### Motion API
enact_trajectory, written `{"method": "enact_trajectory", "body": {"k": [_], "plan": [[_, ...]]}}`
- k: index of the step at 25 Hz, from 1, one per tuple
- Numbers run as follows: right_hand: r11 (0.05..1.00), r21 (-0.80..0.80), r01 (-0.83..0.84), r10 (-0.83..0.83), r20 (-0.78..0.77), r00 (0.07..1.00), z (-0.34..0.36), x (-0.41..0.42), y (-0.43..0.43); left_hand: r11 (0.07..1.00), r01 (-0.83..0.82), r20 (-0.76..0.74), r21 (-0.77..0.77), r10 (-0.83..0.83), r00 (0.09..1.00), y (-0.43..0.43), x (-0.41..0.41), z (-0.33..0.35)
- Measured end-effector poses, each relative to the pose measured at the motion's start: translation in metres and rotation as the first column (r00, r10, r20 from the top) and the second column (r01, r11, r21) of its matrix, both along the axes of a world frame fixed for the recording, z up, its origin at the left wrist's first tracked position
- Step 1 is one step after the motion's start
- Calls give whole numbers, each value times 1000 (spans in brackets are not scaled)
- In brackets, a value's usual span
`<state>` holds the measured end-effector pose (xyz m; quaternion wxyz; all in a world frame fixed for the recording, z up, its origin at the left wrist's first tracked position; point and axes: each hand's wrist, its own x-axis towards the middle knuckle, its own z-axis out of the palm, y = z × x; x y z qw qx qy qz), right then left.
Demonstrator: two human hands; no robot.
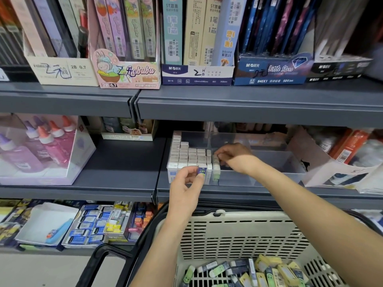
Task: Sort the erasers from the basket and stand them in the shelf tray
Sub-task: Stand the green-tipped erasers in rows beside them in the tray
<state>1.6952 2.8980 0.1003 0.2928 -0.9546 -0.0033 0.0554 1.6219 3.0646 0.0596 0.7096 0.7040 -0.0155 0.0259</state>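
One eraser [202,172] sits pinched by your left hand [186,184] at the near edge of the tray [259,180]. Your right hand [235,157] clamps curled fingertips on the short row [216,165] standing inside; the basket [238,235] lies nearer, below both.

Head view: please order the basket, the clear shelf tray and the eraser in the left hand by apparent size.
1. basket, though it is nearest the camera and cut off by the frame
2. clear tray
3. eraser pinched in the left hand
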Motion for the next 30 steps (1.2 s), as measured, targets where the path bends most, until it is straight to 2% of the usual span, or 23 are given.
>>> {"method": "enact_trajectory", "body": {"k": [2,4,6,8,10,12,16,21,24,27,30], "plan": [[997,-66,-37,38,14,999,5,-4,-1,1000,6,-1,-3,-6,1000,0,0,1],[996,-86,-30,40,114,993,13,-14,0,1000,19,-8,-16,-19,1000,-1,-1,2],[998,31,-49,42,205,978,19,-29,4,1000,27,1,-13,-27,1000,-2,-2,3],[977,160,-143,109,205,973,22,-49,10,999,40,14,-13,-40,999,-3,-3,3],[964,167,-209,175,196,965,20,-62,14,998,68,25,-10,-68,997,-4,-4,3],[967,154,-201,169,200,965,18,-68,14,995,96,29,-3,-95,995,-5,-4,2],[953,249,-172,136,157,978,22,-72,9,992,128,57,17,-129,990,-9,-6,0],[912,409,16,-101,188,977,32,-57,-16,970,-177,141,167,154,978,-1,-4,-2],[861,486,152,-286,215,934,36,-33,-26,958,-201,138,202,176,975,1,-1,-4],[891,405,204,-303,197,932,34,-13,-23,958,-195,146,209,167,975,1,0,-7],[972,167,162,-198,229,953,28,-6,-16,961,-193,161,200,162,974,1,0,-7]]}}
